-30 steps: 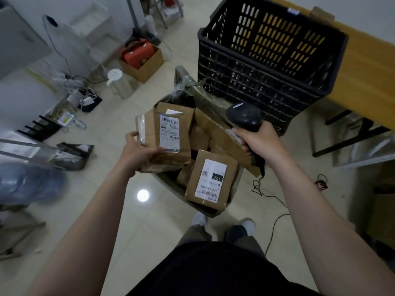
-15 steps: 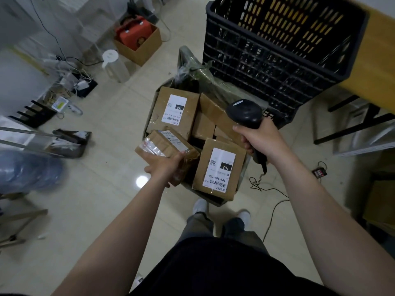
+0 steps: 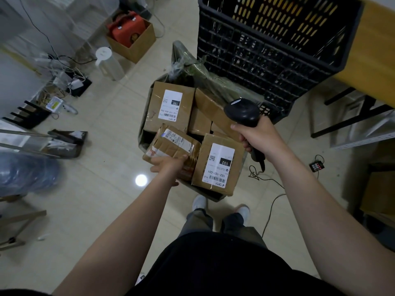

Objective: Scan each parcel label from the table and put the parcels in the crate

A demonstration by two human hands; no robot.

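Observation:
My left hand (image 3: 168, 165) grips the near end of a taped brown parcel (image 3: 173, 144) with a white label, which lies tilted on a pile of cardboard parcels in an open box (image 3: 211, 196) on the floor. Beside it lie a parcel labelled 102 (image 3: 218, 165) and one labelled 150 (image 3: 170, 106). My right hand (image 3: 258, 137) holds a black handheld scanner (image 3: 242, 112) above the pile, its cable trailing to the floor. The black plastic crate (image 3: 256, 52) stands behind the box.
A wooden table (image 3: 376, 50) edge is at the right, with black legs below. A cardboard box holding an orange case (image 3: 128, 28), a white jug (image 3: 106, 60) and tangled cables lie on the tiled floor at left. My feet stand just behind the parcel box.
My left hand has lowered the taped parcel from an upright hold in front of me down onto the pile. The scanner hand stays in about the same place.

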